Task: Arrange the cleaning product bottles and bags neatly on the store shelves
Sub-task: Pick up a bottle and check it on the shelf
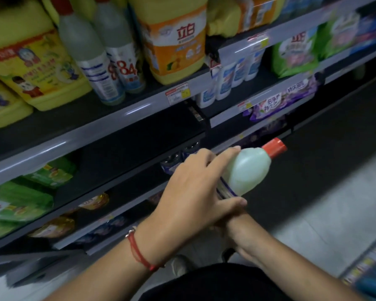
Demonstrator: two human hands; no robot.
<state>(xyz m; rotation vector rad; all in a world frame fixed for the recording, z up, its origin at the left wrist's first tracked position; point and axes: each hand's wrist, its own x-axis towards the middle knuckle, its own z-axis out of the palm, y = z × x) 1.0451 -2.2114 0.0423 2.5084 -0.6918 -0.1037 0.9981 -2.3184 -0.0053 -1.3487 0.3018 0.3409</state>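
Note:
A pale green bottle point(251, 170) with a red cap lies tilted in front of the lower shelves, cap pointing up and to the right. My left hand point(191, 190), with a red string bracelet at the wrist, grips its labelled lower part between fingers and thumb. Only the wrist of my right hand point(242, 230) shows, crossing under the left hand; its fingers are hidden. Two matching red-capped "84" bottles point(117, 61) stand on the upper shelf point(109, 118), between yellow detergent jugs point(30, 68) and an orange-labelled jug point(176, 44).
Green bags point(15, 203) lie on the lower left shelf, and purple bags point(282, 101) on the right-hand shelf. White and blue bottles point(228, 79) stand on the right section, with green bags point(295, 53) beyond them. The grey aisle floor point(334, 203) runs along the right.

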